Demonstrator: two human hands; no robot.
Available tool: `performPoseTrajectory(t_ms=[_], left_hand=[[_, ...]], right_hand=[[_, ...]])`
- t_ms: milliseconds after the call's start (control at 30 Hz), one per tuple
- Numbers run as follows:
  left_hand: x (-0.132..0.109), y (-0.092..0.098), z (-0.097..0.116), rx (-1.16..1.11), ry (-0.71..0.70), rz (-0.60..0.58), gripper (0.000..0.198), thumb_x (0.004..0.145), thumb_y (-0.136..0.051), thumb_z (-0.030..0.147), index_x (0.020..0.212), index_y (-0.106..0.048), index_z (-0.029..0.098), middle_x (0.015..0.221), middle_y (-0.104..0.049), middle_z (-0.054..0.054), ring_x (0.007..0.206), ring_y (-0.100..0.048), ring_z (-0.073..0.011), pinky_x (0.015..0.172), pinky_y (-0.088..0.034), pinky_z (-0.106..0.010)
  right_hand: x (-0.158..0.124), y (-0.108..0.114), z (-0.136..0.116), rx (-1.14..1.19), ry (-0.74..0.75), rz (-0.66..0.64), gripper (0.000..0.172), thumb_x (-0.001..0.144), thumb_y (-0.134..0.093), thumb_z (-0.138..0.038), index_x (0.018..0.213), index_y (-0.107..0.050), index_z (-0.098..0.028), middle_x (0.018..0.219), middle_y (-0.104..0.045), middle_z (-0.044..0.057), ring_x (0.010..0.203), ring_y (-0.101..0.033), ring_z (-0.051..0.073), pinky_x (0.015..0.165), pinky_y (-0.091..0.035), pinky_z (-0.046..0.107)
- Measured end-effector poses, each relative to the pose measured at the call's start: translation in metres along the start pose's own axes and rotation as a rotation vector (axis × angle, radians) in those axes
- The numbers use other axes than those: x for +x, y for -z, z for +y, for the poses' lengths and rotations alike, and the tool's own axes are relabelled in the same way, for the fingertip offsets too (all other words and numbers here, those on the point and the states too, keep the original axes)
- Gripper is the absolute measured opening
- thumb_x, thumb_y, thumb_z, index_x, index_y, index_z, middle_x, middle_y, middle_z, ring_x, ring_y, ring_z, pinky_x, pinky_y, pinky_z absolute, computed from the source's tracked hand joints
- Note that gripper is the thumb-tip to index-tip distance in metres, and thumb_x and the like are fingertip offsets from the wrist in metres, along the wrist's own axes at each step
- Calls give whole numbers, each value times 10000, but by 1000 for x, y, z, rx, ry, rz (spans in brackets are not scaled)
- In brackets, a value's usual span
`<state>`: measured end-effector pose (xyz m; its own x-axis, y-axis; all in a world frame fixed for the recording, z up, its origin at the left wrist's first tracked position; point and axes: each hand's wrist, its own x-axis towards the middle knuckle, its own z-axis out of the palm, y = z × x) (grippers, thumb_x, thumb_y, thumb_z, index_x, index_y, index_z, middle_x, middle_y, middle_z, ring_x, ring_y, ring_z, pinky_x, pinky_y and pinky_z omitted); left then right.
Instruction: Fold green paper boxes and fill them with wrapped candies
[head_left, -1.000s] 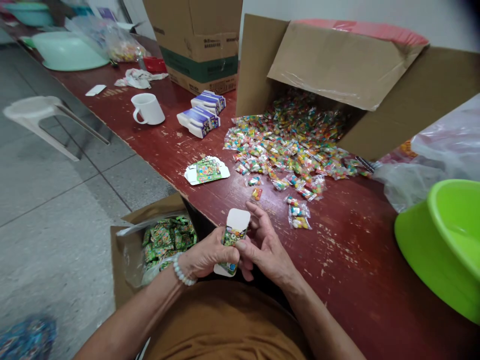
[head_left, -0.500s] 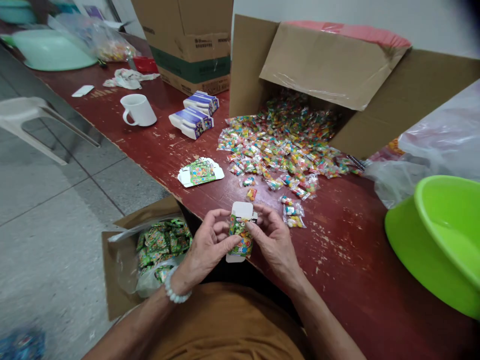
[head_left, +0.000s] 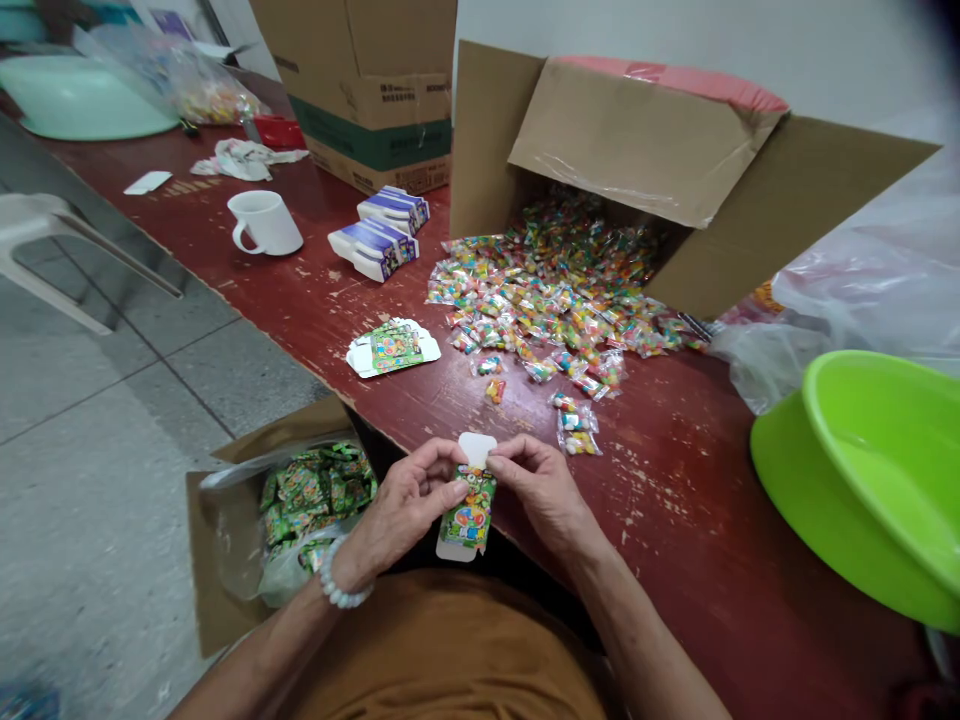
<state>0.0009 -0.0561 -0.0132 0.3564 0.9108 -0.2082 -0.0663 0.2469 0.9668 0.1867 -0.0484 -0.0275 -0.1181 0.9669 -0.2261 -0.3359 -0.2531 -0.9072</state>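
Note:
Between my two hands is a small green printed candy box [head_left: 472, 508], its white end flaps standing out at top and bottom. My left hand [head_left: 415, 500] grips the box's left edge, thumb on the printed front. With thumb and fingers pinched, my right hand [head_left: 536, 488] holds the upper right corner by the top flap. Beyond them a stack of flat green cartons [head_left: 395, 348] lies on the red table [head_left: 660, 540]. Small clear packets of colored candy [head_left: 525, 300] spill across the tabletop toward my hands, a few loose ones closest.
A large open cardboard box [head_left: 615, 140] lies on its side behind the candy. At right stands a lime-green basin [head_left: 787, 470]; at left, a white mug [head_left: 266, 222] and purple-white cartons [head_left: 375, 245]. Below the table edge, a carton [head_left: 217, 560] holds green packets.
The candy box has come slightly lower and toward me. My right fingers have moved from across its front to its top flap corner. The view has shifted a little.

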Motion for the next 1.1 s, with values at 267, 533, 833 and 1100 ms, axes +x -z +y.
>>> performPoseTrajectory(t_ms=[267,533,833,1100], left_hand=[[2,-7,-3,-166,1,46,430,809,-781,331,1122,-504,234,822,-630,29,758,-598,-108,708,-471,-209],[4,-19,-12,-402,303,-103,582,932,-497,609,1363,-464,220,798,-666,-43,500,-651,-160,450,-494,-236],[10,-20,-7,-267,244,-49,743,920,-343,730,1305,-609,152,672,-636,-39,471,-580,-119,442,-464,-198],[8,-22,-4,-166,202,10,717,912,-404,716,1301,-619,154,666,-639,-33,475,-565,-114,450,-463,-194]], right_hand=[[-3,7,-8,-512,366,-26,95,859,-681,-274,797,-716,-209,752,-627,6,694,-560,149,655,-441,281],[-3,3,-3,-678,539,-105,176,944,-590,-286,862,-723,-205,826,-692,39,762,-641,161,712,-495,284],[2,-7,-7,-362,137,-142,172,856,-712,-358,878,-703,-188,881,-744,38,497,-617,101,487,-509,236],[4,-9,-9,-156,121,-147,231,820,-760,-395,763,-659,-194,836,-722,21,517,-614,121,456,-515,251]])
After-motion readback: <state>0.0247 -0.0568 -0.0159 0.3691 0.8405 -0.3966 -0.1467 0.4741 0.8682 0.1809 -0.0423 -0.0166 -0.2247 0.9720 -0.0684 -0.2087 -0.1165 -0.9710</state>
